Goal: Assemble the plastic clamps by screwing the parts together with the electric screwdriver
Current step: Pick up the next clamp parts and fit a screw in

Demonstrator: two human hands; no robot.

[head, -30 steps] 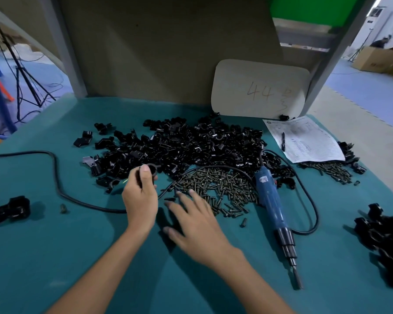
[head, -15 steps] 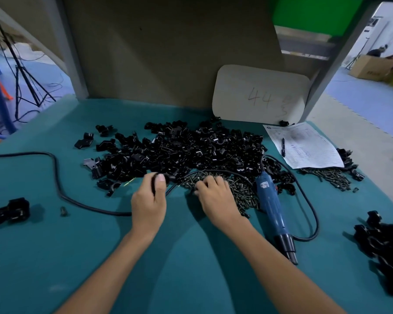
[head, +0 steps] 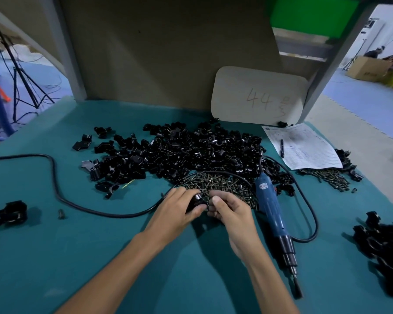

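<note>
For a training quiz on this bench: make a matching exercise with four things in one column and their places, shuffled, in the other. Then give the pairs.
Things
1. electric screwdriver
2. pen
3. clamp part
4. board marked 44

Places
A. held in the left hand
B. leaning against the back wall
C. lying on the paper sheet
D. lying on the teal table, right of the right hand

Pairs: 1-D, 2-C, 3-A, 4-B

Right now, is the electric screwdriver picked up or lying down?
Lying down: the electric screwdriver rests flat on the table, beside the right hand, which does not touch it.
</note>
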